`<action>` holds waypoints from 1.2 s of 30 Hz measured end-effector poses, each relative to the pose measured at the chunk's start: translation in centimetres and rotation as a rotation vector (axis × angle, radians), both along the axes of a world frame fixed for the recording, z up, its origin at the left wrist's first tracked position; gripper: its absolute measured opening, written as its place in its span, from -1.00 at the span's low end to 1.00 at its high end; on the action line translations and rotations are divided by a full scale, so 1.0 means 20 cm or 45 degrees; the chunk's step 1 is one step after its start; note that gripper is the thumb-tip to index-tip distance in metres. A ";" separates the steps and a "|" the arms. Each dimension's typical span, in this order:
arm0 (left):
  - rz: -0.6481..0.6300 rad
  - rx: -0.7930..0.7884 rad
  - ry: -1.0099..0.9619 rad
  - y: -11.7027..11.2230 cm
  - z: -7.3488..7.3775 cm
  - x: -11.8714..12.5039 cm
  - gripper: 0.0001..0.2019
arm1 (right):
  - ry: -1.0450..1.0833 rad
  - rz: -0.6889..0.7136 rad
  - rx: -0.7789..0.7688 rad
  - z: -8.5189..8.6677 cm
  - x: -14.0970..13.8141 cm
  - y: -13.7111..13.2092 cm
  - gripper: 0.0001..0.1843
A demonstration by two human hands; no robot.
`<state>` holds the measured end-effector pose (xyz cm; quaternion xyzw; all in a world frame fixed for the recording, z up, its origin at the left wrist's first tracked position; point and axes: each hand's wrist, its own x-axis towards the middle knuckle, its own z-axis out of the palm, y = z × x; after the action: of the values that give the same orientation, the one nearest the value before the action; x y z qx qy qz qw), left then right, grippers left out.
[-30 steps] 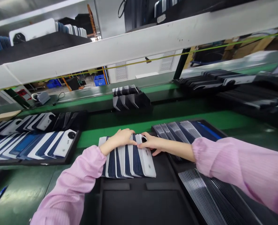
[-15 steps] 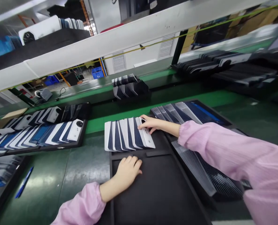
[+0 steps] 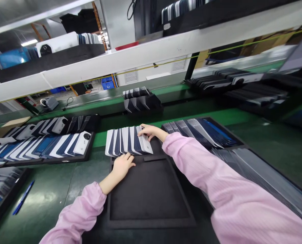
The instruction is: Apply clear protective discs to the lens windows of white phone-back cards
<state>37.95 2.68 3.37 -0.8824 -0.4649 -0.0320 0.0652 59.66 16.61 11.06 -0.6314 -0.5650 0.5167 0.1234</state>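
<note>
A row of white and dark-blue phone back covers (image 3: 124,140) leans upright in the far part of a black foam tray (image 3: 151,189). At the row's right end my right hand (image 3: 147,131) is closed, thumb on the face of the last white cover and fingers behind it. My left hand (image 3: 122,165) lies at the row's lower front edge, over the tray's left side. Its fingers are partly stretched with the thumb apart, and nothing shows in its grasp. Whether its fingertips touch the covers I cannot tell.
Left, another black tray holds white and blue covers (image 3: 61,145), with a blue pen (image 3: 23,197) on the green table (image 3: 72,189). Trays of thin covers (image 3: 199,132) stand to the right, partly under my right sleeve. A white shelf beam (image 3: 140,56) crosses above.
The tray and its row of covers have shifted left and slightly away, my right hand moving with them. My left hand has moved up and left to the row's front edge.
</note>
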 end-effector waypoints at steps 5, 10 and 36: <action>-0.018 -0.024 -0.014 0.08 0.01 -0.05 -0.75 | 0.001 0.039 -0.029 -0.02 -0.01 0.11 -0.54; 0.025 -0.071 -0.080 0.07 0.01 -0.05 -0.76 | -0.054 -0.009 0.008 -0.04 0.01 0.11 -0.59; -0.125 -1.863 -2.162 -0.32 0.52 0.20 -0.17 | 0.984 -0.019 0.902 0.25 -0.08 -0.97 -0.22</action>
<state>41.95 -3.66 13.67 -0.4178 -0.2304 -0.3450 -0.8083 57.97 -2.76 16.03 -0.3181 -0.6138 0.4883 0.5326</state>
